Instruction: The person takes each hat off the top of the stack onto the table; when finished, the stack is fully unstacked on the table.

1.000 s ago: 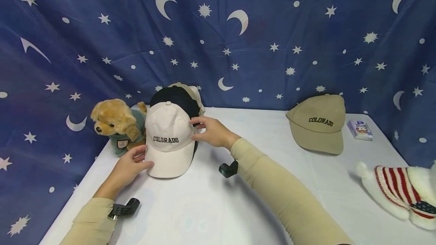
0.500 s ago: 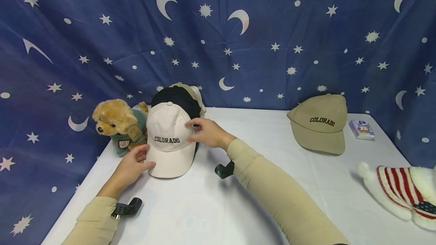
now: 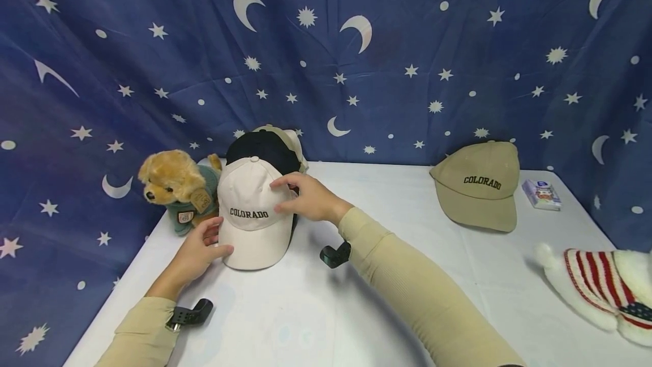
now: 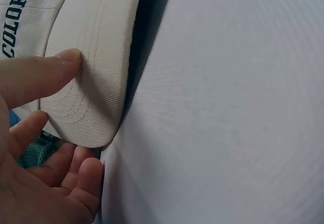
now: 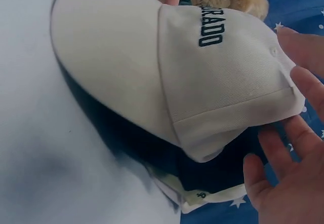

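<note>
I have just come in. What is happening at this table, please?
A person's left hand holds the brim of a white cap, and the right hand touches its crown. Other caps are behind it. A toy dog stands beside the caps. Farther right are a tan cap, a small packet and a white stuffed toy.

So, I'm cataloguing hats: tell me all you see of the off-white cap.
The off-white cap looks like woven fabric, with a top button, stitched brim and dark COLORADO lettering. It sits crown up, brim sloping down, before a dark cap and beside the plush dog. The left hand touches its brim, the right hand its crown.
</note>
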The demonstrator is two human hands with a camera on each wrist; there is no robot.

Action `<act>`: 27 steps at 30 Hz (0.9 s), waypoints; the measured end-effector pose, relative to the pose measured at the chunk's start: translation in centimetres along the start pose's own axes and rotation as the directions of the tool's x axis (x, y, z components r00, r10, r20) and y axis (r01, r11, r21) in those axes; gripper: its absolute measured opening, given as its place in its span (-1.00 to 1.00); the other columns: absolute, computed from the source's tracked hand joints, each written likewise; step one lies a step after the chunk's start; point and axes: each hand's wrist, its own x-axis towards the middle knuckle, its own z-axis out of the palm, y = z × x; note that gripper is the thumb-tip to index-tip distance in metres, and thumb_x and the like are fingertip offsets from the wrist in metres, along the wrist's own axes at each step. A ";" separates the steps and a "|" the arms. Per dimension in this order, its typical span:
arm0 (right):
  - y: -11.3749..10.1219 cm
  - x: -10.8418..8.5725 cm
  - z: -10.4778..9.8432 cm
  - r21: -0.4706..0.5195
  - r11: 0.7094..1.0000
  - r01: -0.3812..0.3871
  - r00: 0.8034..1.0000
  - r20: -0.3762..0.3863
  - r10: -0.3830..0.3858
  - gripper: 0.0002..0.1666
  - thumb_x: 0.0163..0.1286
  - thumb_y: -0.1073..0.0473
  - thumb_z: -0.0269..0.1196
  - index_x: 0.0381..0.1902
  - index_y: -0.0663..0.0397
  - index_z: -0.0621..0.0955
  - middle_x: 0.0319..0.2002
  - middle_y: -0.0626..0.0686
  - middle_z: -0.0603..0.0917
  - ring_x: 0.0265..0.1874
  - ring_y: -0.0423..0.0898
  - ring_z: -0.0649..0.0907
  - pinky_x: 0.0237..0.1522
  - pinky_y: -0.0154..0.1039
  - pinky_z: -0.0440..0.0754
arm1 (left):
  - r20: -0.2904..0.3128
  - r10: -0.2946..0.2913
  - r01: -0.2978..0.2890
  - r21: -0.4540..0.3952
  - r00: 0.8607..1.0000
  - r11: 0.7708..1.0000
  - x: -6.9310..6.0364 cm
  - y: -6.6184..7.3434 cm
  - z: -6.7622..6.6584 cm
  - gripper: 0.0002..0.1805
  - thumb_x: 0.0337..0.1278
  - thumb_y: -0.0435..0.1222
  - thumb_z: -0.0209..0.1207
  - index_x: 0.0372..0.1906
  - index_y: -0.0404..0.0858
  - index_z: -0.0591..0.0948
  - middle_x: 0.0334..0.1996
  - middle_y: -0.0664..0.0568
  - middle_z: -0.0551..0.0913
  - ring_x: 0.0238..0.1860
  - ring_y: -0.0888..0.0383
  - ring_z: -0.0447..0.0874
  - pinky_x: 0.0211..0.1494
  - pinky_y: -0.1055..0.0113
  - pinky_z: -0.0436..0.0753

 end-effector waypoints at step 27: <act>-2.9 1.2 -1.6 -0.006 1.000 0.031 0.998 0.053 -0.031 -0.53 0.28 0.19 0.40 0.17 0.08 0.66 -0.29 -0.01 0.59 -0.29 -0.13 0.46 -0.27 -0.38 0.45 | 0.031 0.017 -0.015 -0.034 0.999 0.999 -0.7 0.0 -0.4 -0.05 0.11 -0.41 0.38 0.50 -0.40 0.07 0.27 -0.41 0.30 0.15 -0.20 0.46 -0.10 0.32 0.57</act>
